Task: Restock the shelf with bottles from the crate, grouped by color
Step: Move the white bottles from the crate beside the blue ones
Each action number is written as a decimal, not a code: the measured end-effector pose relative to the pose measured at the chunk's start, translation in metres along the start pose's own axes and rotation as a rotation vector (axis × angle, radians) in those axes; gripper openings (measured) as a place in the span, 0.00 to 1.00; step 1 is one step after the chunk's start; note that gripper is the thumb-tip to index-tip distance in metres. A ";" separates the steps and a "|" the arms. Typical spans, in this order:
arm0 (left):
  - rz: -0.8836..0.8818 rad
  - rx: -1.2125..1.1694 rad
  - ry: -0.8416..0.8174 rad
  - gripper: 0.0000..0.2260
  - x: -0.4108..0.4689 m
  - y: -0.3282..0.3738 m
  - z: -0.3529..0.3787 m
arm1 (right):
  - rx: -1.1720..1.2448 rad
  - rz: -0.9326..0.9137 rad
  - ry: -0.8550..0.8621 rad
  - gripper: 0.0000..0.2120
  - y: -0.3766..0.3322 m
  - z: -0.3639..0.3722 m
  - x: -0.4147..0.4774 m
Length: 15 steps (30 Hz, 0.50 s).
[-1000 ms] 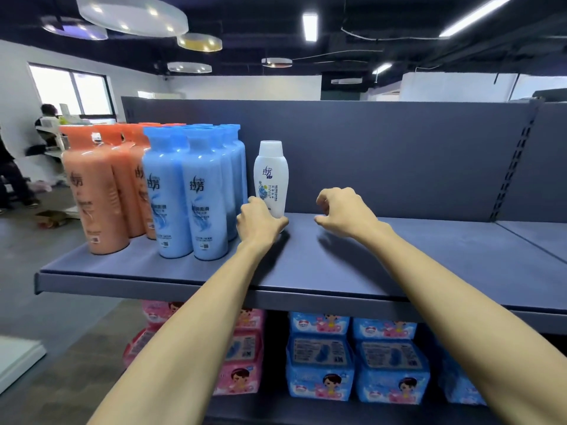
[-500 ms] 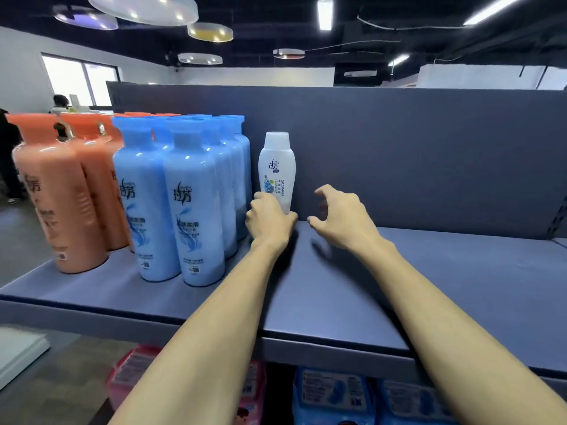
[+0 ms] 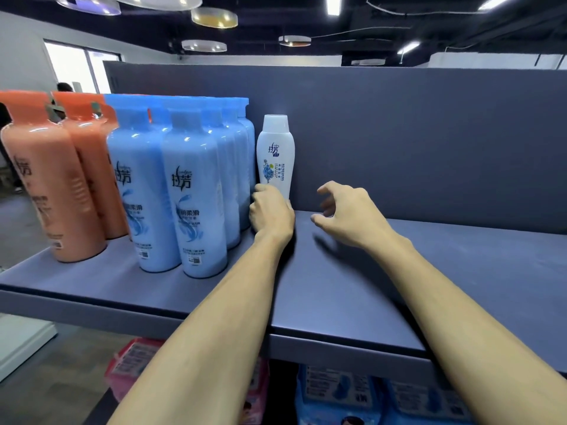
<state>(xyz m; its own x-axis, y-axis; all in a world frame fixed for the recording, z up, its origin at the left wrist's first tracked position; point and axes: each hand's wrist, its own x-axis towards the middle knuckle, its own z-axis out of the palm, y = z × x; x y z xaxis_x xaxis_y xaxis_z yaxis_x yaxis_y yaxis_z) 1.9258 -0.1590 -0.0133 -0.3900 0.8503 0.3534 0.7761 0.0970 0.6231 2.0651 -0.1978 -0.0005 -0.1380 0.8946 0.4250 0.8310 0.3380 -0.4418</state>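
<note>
Shelf, left part: blocked by orange bottles and blue bottles, rows packed front to back. White bottle is upright against back panel, just beside the blue rows, with left hand gripping its base. Board right of it is open; right hand hovers there.

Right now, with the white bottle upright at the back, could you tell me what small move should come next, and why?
Probably loosen the grip of the left hand and draw it back. The white bottle stands upright on the shelf beside the blue bottles, so it seems placed. The right hand hovers empty, free to fetch another.
</note>
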 end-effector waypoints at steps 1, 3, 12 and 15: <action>0.003 0.004 -0.001 0.19 0.000 0.000 0.000 | -0.001 0.000 0.001 0.23 0.000 0.000 0.000; 0.006 0.013 -0.006 0.19 -0.001 -0.001 0.000 | -0.004 -0.001 0.005 0.23 0.000 0.000 0.001; -0.006 -0.001 -0.009 0.18 0.000 -0.003 0.003 | -0.031 0.067 -0.011 0.24 0.014 -0.003 0.003; -0.003 0.012 -0.016 0.16 -0.001 -0.003 0.000 | -0.037 0.090 -0.022 0.24 0.017 -0.004 0.002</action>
<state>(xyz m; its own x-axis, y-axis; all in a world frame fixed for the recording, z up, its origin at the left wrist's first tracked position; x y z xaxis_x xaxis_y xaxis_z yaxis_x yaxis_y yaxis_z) 1.9239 -0.1605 -0.0153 -0.3847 0.8581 0.3402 0.7809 0.1060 0.6157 2.0808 -0.1913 -0.0037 -0.0734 0.9274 0.3669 0.8599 0.2452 -0.4477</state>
